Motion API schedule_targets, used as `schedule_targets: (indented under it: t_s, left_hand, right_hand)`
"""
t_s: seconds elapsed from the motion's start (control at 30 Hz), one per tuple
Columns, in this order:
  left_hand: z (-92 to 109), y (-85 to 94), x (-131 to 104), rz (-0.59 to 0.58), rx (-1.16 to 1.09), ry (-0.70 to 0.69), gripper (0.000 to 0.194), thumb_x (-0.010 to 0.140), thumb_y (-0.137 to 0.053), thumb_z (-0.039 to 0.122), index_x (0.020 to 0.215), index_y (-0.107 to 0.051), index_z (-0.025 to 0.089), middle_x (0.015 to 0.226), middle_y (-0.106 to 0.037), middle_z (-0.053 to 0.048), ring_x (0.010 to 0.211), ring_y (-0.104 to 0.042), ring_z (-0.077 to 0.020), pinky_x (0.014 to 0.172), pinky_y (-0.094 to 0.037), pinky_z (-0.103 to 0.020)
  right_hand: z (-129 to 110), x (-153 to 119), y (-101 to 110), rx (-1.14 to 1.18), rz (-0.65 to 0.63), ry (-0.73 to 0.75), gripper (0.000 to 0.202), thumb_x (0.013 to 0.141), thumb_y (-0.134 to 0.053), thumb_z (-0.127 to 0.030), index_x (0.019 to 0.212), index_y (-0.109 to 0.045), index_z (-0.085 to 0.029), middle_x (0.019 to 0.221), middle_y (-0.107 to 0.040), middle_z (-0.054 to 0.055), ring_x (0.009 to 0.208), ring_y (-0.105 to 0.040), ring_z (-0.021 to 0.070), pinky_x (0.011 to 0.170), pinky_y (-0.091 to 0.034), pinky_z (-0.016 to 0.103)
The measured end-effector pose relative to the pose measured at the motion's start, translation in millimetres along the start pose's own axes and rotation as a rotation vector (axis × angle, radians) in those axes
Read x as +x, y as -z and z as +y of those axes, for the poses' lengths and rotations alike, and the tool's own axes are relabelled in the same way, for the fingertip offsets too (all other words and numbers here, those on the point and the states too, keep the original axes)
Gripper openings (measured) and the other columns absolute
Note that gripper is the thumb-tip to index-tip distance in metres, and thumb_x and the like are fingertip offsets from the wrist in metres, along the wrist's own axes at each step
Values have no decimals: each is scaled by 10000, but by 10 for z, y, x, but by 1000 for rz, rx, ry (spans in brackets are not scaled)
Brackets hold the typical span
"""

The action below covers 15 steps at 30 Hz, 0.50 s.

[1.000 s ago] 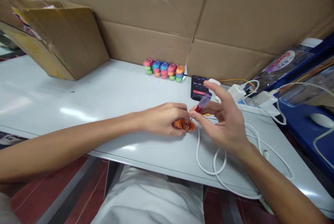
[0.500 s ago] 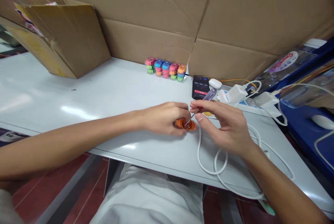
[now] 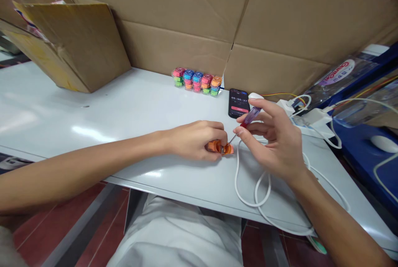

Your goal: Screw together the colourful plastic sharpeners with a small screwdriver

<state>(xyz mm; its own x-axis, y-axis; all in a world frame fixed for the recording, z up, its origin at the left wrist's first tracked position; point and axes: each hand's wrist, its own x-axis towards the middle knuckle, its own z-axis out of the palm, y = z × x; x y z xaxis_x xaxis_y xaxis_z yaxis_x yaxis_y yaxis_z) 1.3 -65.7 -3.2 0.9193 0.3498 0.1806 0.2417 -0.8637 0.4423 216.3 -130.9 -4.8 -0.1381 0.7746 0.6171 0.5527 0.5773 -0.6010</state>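
My left hand (image 3: 199,139) is closed around a small orange plastic piece (image 3: 214,146) near the front of the table. It has a ridged end and a bit of metal in its hollow; the rest is hidden under my fingers. In my right hand (image 3: 270,138) a screwdriver (image 3: 252,114) with a clear purple and red handle is held between thumb and fingers. It tilts down to the left, its thin shaft reaching the hollow of the orange piece. Whether the tip touches the metal, I cannot tell.
At the back stand several stacks of bright plastic pieces (image 3: 197,80). A phone (image 3: 238,103) shows a timer. White cable (image 3: 261,205) loops near my right forearm. A power strip (image 3: 323,130) and a bottle (image 3: 336,76) are at right, a cardboard box (image 3: 90,47) at left.
My right hand has shifted up, its fingers now curled around the screwdriver handle where they were straighter before. My left hand keeps the orange piece in place.
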Motion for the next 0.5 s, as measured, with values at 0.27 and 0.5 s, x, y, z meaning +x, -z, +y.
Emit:
schedule_targets:
  t_s: [0.27, 0.5]
  left_hand:
    - [0, -12, -9, -10, 14, 17, 164, 853, -642, 219, 980, -726, 157, 966, -663, -70, 802, -628, -175, 760, -485, -274]
    - [-26, 0, -28, -20, 49, -37, 183, 932, -615, 247, 1039, -746, 178, 988, -663, -74, 770, -614, -156, 714, -459, -263]
  right_hand:
    - [137, 176, 286, -58, 216, -39, 186, 966, -579, -240, 1072, -729, -270, 907, -607, 27, 563, -609, 120, 489, -526, 300]
    - [437, 240, 562, -518, -58, -84, 199, 881, -586, -215, 933, -778, -211, 858, -726, 48, 674, -620, 171, 641, -480, 344]
